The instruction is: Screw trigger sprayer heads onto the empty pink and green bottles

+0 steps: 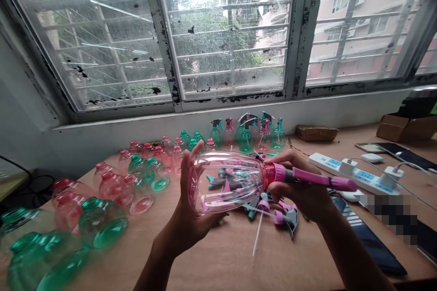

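In the head view, the left grip (pixel 194 218) cradles a clear pink plastic bottle (pixel 227 184) at centre, the right grip (pixel 302 198) clasping its pink-and-grey plastic sprayer head (pixel 324 179); sprayer-topped green and pink plastic bottles (pixel 246 140), upper centre, look done, open-necked ones (pixel 109 188) at left seemingly awaiting.

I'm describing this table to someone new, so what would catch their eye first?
Most striking is the clear pink bottle held sideways in the centre, the left grip at its base end and the right grip at its neck, by the pink spray head. Next come the open-topped pink and green bottles across the left of the table, and the large barred window above.
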`<state>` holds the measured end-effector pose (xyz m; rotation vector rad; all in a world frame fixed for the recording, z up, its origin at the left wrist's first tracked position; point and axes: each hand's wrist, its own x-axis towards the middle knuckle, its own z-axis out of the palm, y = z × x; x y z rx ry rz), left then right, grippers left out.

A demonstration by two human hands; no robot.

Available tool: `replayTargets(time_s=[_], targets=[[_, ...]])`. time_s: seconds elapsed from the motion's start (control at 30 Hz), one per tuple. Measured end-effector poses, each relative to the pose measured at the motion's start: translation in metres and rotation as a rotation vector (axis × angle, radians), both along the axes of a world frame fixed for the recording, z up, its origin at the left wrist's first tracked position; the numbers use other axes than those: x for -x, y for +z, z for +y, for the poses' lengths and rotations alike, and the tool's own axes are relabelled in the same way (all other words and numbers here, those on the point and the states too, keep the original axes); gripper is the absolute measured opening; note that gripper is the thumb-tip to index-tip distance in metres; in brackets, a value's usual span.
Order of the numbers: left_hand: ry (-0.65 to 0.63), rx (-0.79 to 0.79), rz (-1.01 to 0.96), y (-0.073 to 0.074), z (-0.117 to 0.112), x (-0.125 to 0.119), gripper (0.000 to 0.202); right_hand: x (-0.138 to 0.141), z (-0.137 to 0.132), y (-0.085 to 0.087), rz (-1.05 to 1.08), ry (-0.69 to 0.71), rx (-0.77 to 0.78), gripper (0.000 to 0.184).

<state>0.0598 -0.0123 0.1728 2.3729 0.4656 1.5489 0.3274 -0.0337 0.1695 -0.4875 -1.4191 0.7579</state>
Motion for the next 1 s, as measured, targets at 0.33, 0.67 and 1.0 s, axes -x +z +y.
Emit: replayTargets(time_s=[0.33,0.67,1.0], targets=[[-0.007,0.083,0.014,-0.002,-0.001,0.003,0.122,0.001,0.002,0.0,0.012,0.004,0.0,0.028],[0.002,0.079,0.022,0.002,-0.003,0.003,0.124,0.002,-0.001,0.002,-0.005,0.017,0.006,0.032],[0.06,-0.006,0.053,0.004,-0.003,0.0,0.123,0.0,-0.001,0.009,-0.039,-0.063,-0.071,0.034]])
